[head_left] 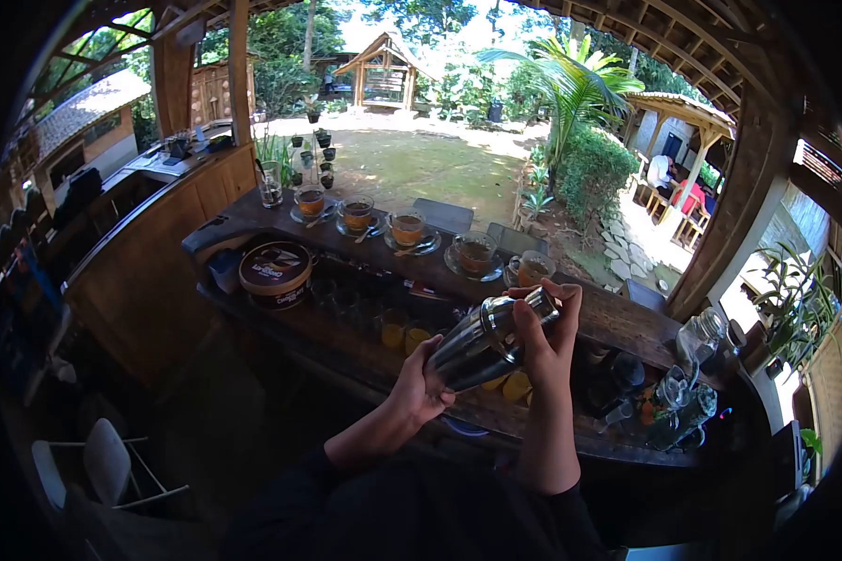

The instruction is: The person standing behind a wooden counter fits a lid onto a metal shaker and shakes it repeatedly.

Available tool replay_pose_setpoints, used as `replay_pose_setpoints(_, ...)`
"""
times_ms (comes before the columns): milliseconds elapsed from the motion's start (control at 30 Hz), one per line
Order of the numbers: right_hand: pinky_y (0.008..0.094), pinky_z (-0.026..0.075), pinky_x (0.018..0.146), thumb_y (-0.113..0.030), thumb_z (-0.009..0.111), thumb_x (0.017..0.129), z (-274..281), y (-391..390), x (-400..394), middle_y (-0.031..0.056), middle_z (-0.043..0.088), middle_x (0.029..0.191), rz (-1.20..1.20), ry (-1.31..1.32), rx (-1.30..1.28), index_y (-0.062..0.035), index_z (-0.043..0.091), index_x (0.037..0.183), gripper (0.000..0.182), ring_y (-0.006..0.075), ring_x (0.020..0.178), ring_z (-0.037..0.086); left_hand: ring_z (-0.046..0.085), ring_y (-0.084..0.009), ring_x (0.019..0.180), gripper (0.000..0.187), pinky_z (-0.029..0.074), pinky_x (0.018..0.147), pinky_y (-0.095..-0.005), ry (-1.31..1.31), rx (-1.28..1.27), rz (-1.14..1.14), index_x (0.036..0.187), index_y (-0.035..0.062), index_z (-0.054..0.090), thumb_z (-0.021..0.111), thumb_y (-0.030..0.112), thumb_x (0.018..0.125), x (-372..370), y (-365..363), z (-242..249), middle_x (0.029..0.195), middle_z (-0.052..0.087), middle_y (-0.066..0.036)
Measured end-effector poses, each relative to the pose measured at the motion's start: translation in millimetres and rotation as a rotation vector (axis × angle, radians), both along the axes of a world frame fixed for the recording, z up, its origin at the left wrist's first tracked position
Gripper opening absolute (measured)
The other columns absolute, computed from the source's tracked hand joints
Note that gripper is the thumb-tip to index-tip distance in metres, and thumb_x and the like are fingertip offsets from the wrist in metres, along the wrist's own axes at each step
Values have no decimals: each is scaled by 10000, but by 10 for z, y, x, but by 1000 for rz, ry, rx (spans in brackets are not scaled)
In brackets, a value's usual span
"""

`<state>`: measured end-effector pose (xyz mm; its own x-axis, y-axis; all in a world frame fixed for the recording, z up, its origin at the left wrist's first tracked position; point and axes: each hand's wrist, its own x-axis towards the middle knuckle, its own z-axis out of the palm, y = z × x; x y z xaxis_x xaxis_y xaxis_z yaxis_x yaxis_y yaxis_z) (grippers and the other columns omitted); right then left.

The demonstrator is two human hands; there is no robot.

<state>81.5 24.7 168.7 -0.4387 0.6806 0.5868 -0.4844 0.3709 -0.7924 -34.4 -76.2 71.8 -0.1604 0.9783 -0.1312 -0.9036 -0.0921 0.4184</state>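
Note:
A shiny metal cocktail shaker point(477, 344) is held tilted in front of me, its capped end up and to the right. My left hand point(419, 381) wraps round its lower body. The fingers of my right hand point(552, 327) close round the cap end. Just beyond the shaker, a glass cup of amber drink point(533, 268) stands on the wooden counter point(617, 327). More such cups on saucers, among them one cup point(407, 228) near the middle, line the counter's raised ledge to the left.
A round brown tub point(276, 269) sits at the left of the lower shelf. Glass jars point(702, 337) and a pitcher point(674, 388) stand at the right. A white folding chair point(108, 461) is at lower left. People point(660, 173) sit outside at the right.

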Motion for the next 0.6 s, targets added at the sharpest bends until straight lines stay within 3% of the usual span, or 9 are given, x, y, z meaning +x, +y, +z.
replay_pose_setpoints(133,276,462,748,-49,630,817,-37,118,193,127,581,1001,-29,24,35,-65,368,1103,388,157,903,563,576,-107,640,268,359,386,-181,37,5,-16,979,179,568,452,402,887,126,175,68,861,628,12)
replay_pose_setpoints(233,320,464,783,-131,751,719,-18,278,391,120,478,1124,-107,-32,71,-99,295,1241,694,178,985,509,578,-106,661,253,367,390,-183,30,-70,-72,958,179,569,462,395,883,168,513,86,839,612,11)
replay_pose_setpoints(300,371,465,833,-195,798,664,75,254,658,152,464,1158,-200,7,230,-120,259,1268,813,223,1005,525,576,-111,668,220,384,401,-188,44,-62,-72,970,191,546,486,379,872,373,519,283,831,590,18)
replay_pose_setpoints(367,410,458,879,-239,823,624,196,142,973,197,441,1190,-313,300,615,-145,223,1296,906,272,1062,523,572,-122,668,222,408,419,-202,221,212,26,1002,166,513,515,342,867,702,355,648,885,579,-11)
replay_pose_setpoints(400,444,441,916,-268,846,580,297,66,1158,241,423,1215,-269,456,850,-133,234,1312,964,304,1100,513,571,-131,737,240,450,497,-228,278,426,-76,1026,120,483,526,301,874,812,272,767,922,553,-46)
replay_pose_setpoints(433,439,439,920,-282,857,555,343,-129,1371,253,412,1232,-125,414,758,-109,269,1309,972,304,1083,523,562,-132,814,243,478,586,-247,269,450,-3,1027,88,478,520,282,886,997,346,789,922,533,-66)
replay_pose_setpoints(500,453,435,924,-274,866,532,322,-75,1528,260,422,1230,-136,534,689,-85,297,1305,978,301,1064,533,544,-120,840,263,478,636,-255,357,484,-37,1031,84,472,527,296,885,1192,522,834,905,523,-51)
replay_pose_setpoints(533,445,434,923,-263,867,538,276,255,1732,242,435,1228,-304,347,818,-104,258,1314,999,292,1070,526,540,-112,801,280,464,601,-266,373,417,12,1039,116,476,544,335,877,1251,807,699,891,533,-16)
replay_pose_setpoints(600,397,439,892,-244,840,595,175,559,1898,216,435,1232,-414,254,597,-133,211,1305,956,273,1049,523,544,-105,770,283,435,527,-282,341,81,-179,1009,189,521,549,425,857,1395,1001,701,850,555,29)
